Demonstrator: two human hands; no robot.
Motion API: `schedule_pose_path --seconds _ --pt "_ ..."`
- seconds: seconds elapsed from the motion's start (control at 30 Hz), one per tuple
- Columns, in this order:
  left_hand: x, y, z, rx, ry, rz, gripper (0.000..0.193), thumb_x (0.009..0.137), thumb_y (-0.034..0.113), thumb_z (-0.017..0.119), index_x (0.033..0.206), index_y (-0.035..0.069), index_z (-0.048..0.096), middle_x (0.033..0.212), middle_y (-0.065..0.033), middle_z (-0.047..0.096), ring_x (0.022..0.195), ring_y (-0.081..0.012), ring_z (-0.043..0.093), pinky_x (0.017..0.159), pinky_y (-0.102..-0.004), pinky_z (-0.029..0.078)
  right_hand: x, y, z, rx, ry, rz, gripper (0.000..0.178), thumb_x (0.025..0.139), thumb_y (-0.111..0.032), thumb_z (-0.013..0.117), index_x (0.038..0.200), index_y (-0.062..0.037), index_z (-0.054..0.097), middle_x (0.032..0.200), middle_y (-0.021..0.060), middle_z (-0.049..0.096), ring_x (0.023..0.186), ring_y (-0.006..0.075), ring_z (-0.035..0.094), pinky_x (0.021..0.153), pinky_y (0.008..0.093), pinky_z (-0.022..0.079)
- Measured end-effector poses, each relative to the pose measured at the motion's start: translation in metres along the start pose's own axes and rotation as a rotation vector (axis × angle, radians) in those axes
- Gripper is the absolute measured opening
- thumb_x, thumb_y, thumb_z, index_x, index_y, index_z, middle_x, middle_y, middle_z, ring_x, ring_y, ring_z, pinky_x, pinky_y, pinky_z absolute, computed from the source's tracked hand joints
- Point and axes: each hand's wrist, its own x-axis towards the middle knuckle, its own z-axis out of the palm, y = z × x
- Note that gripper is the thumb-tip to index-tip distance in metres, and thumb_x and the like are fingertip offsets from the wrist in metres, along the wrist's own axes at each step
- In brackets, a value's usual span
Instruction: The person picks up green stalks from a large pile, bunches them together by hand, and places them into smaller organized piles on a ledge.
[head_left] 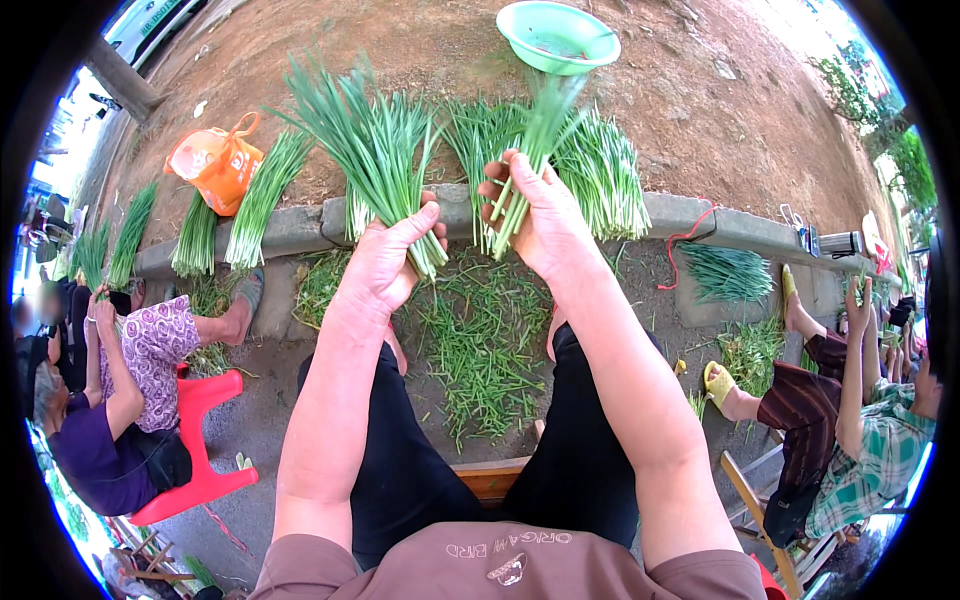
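My left hand (400, 250) is closed round a thick bunch of garlic chives (370, 145), its leaves fanned up and away from me and its pale stem ends poking out below the fist. To its right, my right hand (535, 205) grips a thinner bunch of chives (512, 222) between thumb and fingers; the leafy tips are smeared by motion. The two bunches are held apart. Behind them, more chive bunches (605, 175) lean on the stone kerb (690, 215). Green trimmings (480, 350) lie scattered on the ground between my knees.
A pale green basin (560, 45) sits on the bare soil. At left are an orange bag (225, 170), further chive bunches (265, 200) and a person on a red stool (205, 450). At right, another person sits beyond a chive pile (725, 272) and red string (675, 260).
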Motion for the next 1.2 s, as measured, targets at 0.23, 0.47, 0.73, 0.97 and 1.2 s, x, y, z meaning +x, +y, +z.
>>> schedule_pose_path --seconds 0.23,0.47,0.73,0.97,1.2 --pt "-0.007 -0.01 0.018 -0.111 -0.129 -0.09 0.019 0.082 0.007 0.065 0.098 0.008 0.056 0.084 -0.0031 0.06 0.077 -0.0178 0.061 0.068 -0.0341 0.053 -0.001 0.001 0.005 0.137 -0.068 -0.185 0.01 0.089 -0.017 0.057 0.098 -0.0139 0.053 0.09 0.0058 0.061 0.08 0.0223 0.062 0.065 0.0352 0.049" --pt "-0.006 -0.018 0.032 -0.228 -0.189 0.033 0.015 0.083 0.008 0.063 0.096 0.008 0.055 0.081 -0.004 0.059 0.073 -0.0161 0.06 0.066 -0.0308 0.053 -0.007 0.007 0.015 0.185 -0.146 -0.116 0.009 0.09 -0.011 0.054 0.098 -0.0116 0.05 0.089 0.008 0.059 0.085 0.0238 0.061 0.074 0.0415 0.054" --pt "-0.003 -0.015 0.029 -0.184 -0.218 0.094 0.02 0.083 0.011 0.065 0.1 0.009 0.055 0.087 -0.0025 0.057 0.08 -0.0146 0.058 0.072 -0.032 0.051 -0.004 0.004 0.013 0.176 0.056 -0.158 0.01 0.091 -0.013 0.051 0.099 -0.0088 0.048 0.082 0.0055 0.055 0.073 0.0181 0.056 0.063 0.0356 0.052" --pt "-0.001 -0.019 0.024 0.074 -0.115 0.165 0.033 0.077 0.013 0.071 0.106 0.009 0.056 0.092 -0.0003 0.06 0.086 -0.0142 0.057 0.078 -0.0311 0.047 -0.013 -0.006 0.015 -0.213 -0.061 -0.03 0.018 0.087 -0.023 0.061 0.091 -0.0072 0.052 0.06 -0.0039 0.045 0.041 0.0037 0.035 0.036 0.0192 0.027" --pt "-0.005 -0.014 0.029 0.316 -0.085 0.342 0.038 0.074 0.011 0.074 0.109 0.007 0.061 0.102 0.0003 0.063 0.089 -0.0095 0.055 0.08 -0.0265 0.042 -0.015 0.001 0.016 -0.405 -0.138 0.024 0.019 0.083 -0.019 0.067 0.092 -0.0069 0.056 0.058 -0.007 0.045 0.04 0.0007 0.032 0.034 0.0183 0.021"
